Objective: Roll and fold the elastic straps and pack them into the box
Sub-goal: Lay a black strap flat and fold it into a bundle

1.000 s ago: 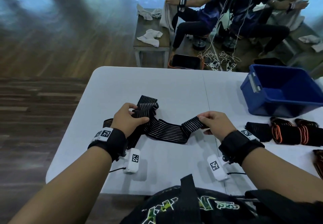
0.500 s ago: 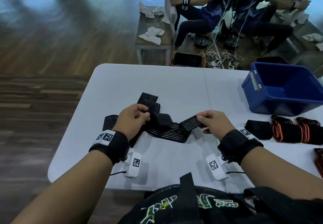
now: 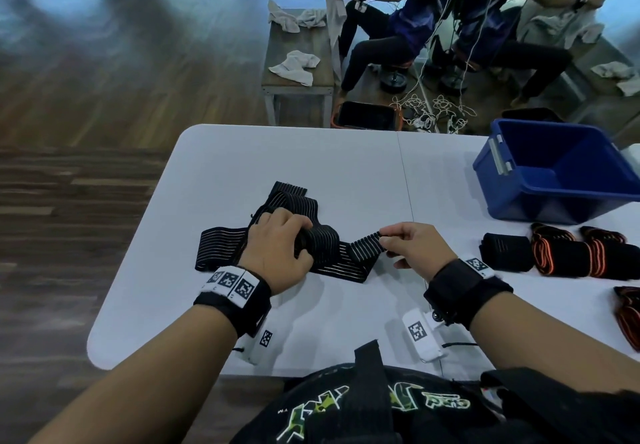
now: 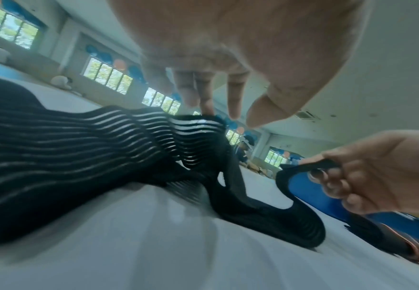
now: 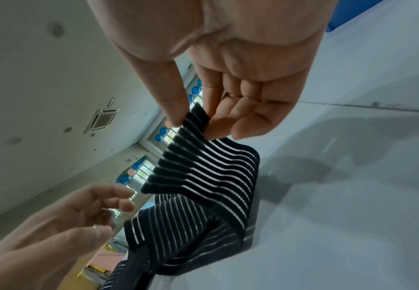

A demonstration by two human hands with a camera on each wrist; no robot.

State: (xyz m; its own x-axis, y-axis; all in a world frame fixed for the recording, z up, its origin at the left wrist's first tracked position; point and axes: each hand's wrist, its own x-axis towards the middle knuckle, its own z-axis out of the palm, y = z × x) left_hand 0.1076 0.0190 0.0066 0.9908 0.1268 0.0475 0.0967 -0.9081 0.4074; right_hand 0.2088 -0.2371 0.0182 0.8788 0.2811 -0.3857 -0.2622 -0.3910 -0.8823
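Observation:
A long black elastic strap with thin white stripes (image 3: pixel 343 263) lies bunched on the white table (image 3: pixel 346 166). My left hand (image 3: pixel 303 239) curls its fingers over a folded hump of it (image 3: pixel 320 241); in the left wrist view my fingertips (image 4: pixel 204 109) touch the top of that fold. My right hand (image 3: pixel 384 239) pinches the strap's free end (image 3: pixel 367 244) between thumb and fingers, raised a little off the table, as the right wrist view shows (image 5: pixel 193 121). The blue box (image 3: pixel 512 184) stands at the far right with nothing visible in it.
Right of my right hand lie a black rolled strap (image 3: pixel 505 251), black-and-orange straps (image 3: pixel 581 253) and another one (image 3: pixel 628 312) at the table's right edge. Beyond the table, seated people handle towels at a bench (image 3: pixel 298 87).
My left hand has carried a fold of the strap to the right, over the middle part, so the span between my hands is shorter. My right hand keeps its pinch on the end.

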